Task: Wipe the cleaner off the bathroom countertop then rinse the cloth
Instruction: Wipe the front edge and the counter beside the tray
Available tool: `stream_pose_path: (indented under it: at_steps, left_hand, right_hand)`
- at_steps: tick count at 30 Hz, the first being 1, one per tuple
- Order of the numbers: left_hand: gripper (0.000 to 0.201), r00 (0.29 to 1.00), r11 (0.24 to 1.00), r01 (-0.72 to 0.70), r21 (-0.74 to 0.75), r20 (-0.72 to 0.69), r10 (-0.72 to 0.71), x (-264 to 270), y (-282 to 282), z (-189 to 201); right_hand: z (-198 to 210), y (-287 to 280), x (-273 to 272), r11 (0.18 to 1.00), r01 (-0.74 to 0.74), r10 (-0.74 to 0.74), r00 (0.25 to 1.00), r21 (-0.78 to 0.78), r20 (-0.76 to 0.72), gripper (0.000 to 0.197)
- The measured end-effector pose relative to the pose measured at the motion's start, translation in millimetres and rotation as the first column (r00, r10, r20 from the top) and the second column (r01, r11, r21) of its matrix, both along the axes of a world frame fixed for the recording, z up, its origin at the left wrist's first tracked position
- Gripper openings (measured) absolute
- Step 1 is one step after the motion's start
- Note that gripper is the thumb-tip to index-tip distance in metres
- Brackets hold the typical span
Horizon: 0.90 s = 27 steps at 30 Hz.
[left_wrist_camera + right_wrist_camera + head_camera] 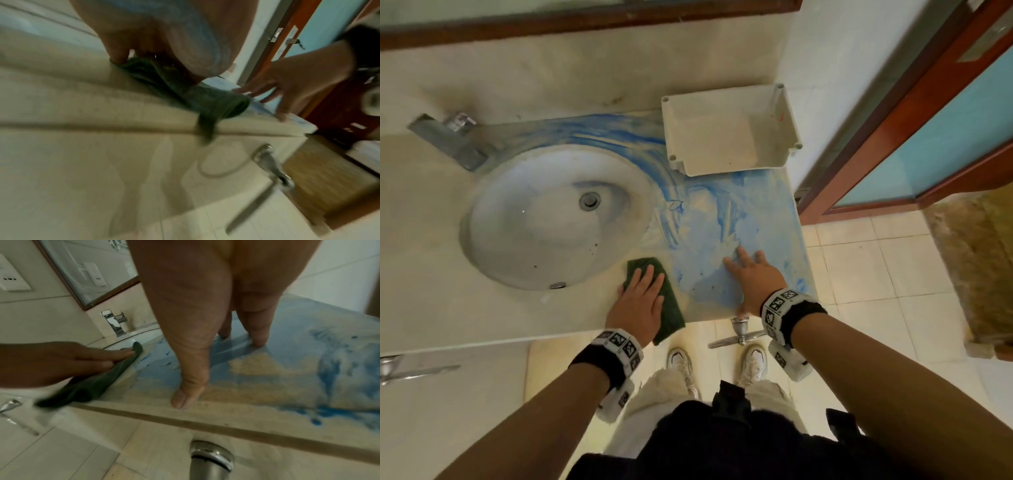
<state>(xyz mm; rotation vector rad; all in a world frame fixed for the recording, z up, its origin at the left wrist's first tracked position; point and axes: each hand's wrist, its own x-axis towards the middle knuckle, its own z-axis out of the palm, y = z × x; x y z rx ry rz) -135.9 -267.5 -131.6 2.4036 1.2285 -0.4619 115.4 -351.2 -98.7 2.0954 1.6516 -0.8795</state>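
A dark green cloth [671, 294] lies on the beige countertop [431, 274] just right of the round sink [544, 219], one end hanging over the front edge [207, 128]. My left hand [640, 294] presses flat on the cloth [98, 379] with straight fingers. Blue cleaner [709, 219] is smeared over the right part of the counter and around the basin rim [287, 340]. My right hand [751, 274] rests flat in the blue smear, fingers spread, thumb at the front edge [185, 395].
A white plastic tray [729, 130] stands at the back right of the counter. A metal faucet [452, 140] sits behind the sink at the left. A chrome tap handle [739, 335] sticks out below the counter edge. A wooden door frame [893, 102] is at the right.
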Motion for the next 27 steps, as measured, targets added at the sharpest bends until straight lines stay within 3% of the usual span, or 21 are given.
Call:
stream_pose_path:
  at_steps: [3, 7, 12, 20, 22, 27]
  left_hand:
    - [0.052, 0.990, 0.990, -0.141, 0.024, 0.005, 0.141, 21, 9, -2]
    - [0.054, 0.960, 0.960, -0.279, 0.023, -0.013, 0.280, 46, -36, 0]
    - [0.053, 0.972, 0.973, -0.229, -0.005, -0.059, 0.229, 56, -79, 9]
    - [0.054, 0.956, 0.958, -0.286, 0.003, -0.067, 0.286, 61, -16, 5]
    - [0.055, 0.949, 0.951, -0.309, 0.006, -0.068, 0.309, 70, -39, 7]
    - [0.066, 0.978, 0.978, -0.200, -0.052, -0.070, 0.196, 80, -94, 14]
  right_hand:
    - [3, -7, 11, 0.997, -0.068, 0.068, 0.997, 0.029, -0.021, 0.112]
    - [13, -13, 39, 0.988, -0.137, 0.139, 0.990, 0.071, -0.020, 0.097]
    - [10, -26, 78, 0.974, -0.216, 0.210, 0.973, 0.069, 0.092, 0.115]
    - [4, -21, 81, 0.969, -0.246, 0.246, 0.968, -0.001, 0.049, 0.125]
    - [2, -21, 83, 0.970, -0.244, 0.243, 0.969, 0.004, 0.043, 0.125]
    - [-2, -22, 86, 0.970, -0.242, 0.242, 0.970, 0.003, 0.024, 0.124]
